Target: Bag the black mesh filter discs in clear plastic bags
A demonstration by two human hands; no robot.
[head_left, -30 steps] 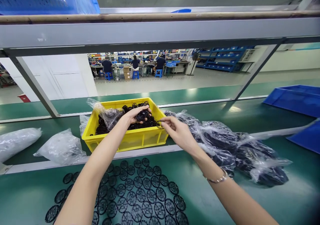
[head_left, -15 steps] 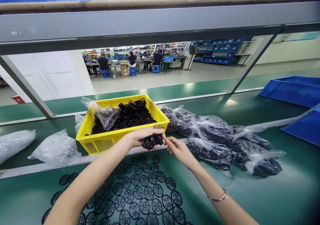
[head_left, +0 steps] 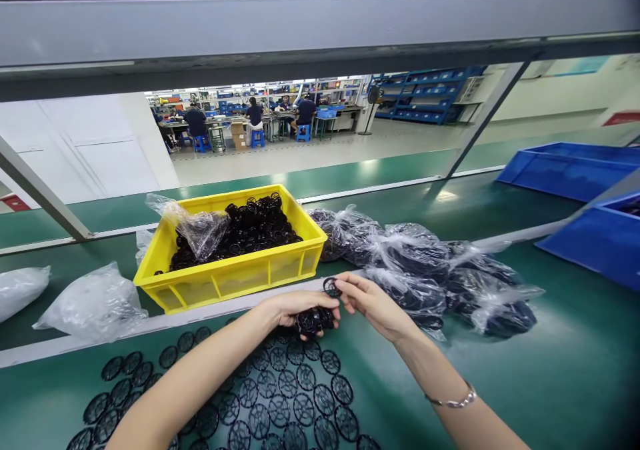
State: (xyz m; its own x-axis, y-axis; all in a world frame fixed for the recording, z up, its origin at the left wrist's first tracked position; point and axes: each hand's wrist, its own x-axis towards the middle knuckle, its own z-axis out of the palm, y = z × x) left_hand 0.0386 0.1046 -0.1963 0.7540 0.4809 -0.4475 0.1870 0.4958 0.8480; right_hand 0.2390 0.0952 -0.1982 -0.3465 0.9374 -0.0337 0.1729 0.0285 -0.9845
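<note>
My left hand [head_left: 300, 309] is closed round a clump of small black spoked plastic rings [head_left: 314, 321], just in front of the yellow bin. Close beside it, my right hand [head_left: 363, 298] pinches a single black spoked ring [head_left: 331, 287] between thumb and fingers, held up above the clump. Below both hands, many larger black spoked discs [head_left: 279, 410] lie flat in rows on the green work surface [head_left: 420, 397]. The yellow bin [head_left: 245, 281] holds a heap of black rings [head_left: 260, 227] and a clear plastic bag [head_left: 203, 230].
Clear bags of black parts [head_left: 415, 257] lie to the right of the bin. White-filled bags [head_left: 95, 300] sit on the left. Blue bins [head_left: 575, 170] stand at the far right. A metal crossbeam [head_left: 320, 27] spans overhead. Several people [head_left: 255, 117] sit working in the background.
Both hands have moved down and nearer, away from the yellow bin's rim. A single ring now shows in my right hand, apart from the clump. The view has tilted and shifted slightly.
</note>
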